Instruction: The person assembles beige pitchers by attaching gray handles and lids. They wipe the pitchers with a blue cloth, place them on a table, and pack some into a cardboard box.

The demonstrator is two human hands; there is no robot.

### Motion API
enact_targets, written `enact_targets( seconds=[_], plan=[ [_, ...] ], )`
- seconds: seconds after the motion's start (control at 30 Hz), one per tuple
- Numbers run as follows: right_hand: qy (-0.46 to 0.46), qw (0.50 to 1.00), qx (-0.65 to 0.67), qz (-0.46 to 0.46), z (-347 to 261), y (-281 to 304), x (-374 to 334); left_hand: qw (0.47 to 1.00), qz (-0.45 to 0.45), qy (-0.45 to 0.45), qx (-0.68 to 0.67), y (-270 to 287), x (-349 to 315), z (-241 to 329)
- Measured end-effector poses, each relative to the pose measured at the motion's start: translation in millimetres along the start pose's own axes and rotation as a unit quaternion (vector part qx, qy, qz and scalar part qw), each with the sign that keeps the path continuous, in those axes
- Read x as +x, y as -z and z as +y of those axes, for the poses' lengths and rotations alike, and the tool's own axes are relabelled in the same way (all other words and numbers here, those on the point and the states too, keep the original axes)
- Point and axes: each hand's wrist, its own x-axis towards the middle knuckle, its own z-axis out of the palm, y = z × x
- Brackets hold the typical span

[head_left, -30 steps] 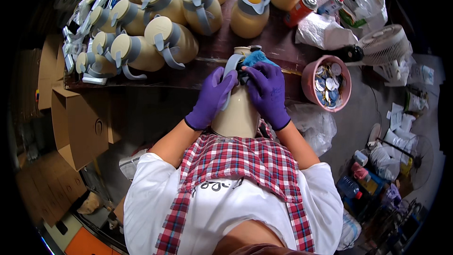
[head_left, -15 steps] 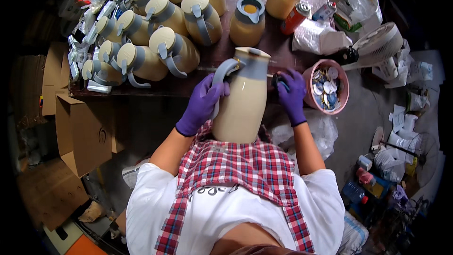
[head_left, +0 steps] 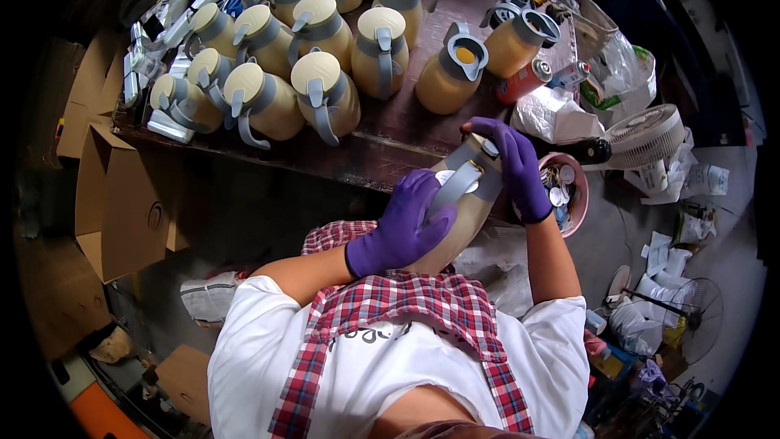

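The left hand [head_left: 402,228], in a purple glove, is clamped around the body of a tall beige plastic jug with a grey collar and grey handle [head_left: 459,199], fingers wrapped near the handle. The right hand [head_left: 512,164], also gloved purple, is closed over the jug's top, pressing a grey lid part onto the collar. Half a second ago the jug stood more upright between the hands, with the right hand off to its side; now it is tilted, top away from the person, and the right hand has come onto its top. The jug is held above the person's lap, just in front of the dark wooden bench [head_left: 390,134]. To the right sits a pink round plastic basin [head_left: 578,199] holding small round pale and grey parts. On the bench stand many finished beige jugs with grey lids [head_left: 325,93]; an open beige jug [head_left: 449,73] shows an orange inside.
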Motion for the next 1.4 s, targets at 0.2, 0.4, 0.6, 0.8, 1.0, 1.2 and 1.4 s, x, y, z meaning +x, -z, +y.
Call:
enact_targets(
  seconds=[0.2,0.4,0.6,0.8,1.0,1.2,1.4],
  plan=[
    [0.078,0.988,-0.066,0.115,79,8,88,0.998,0.045,-0.005,0.044,36,15,-65],
    [0.082,0.842,-0.477,0.238,106,1,161,0.981,0.091,0.02,0.173,54,-24,-158],
    [-0.02,0.888,-0.435,0.146,86,-12,100,0.969,0.199,0.146,0.017,29,-66,-219],
    [0.102,0.846,-0.504,0.139,71,-14,-30,0.971,0.133,0.16,0.121,25,-44,-192],
    [0.026,0.895,-0.151,0.418,100,91,-118,0.916,-0.02,0.391,-0.084,25,-84,-154],
    [-0.224,0.748,-0.366,0.506,237,213,-156,0.934,-0.068,-0.136,0.324,-50,19,-69],
    [-0.344,0.681,-0.481,0.432,252,214,-126,0.895,-0.146,-0.124,0.402,-43,109,-52]
  ],
)
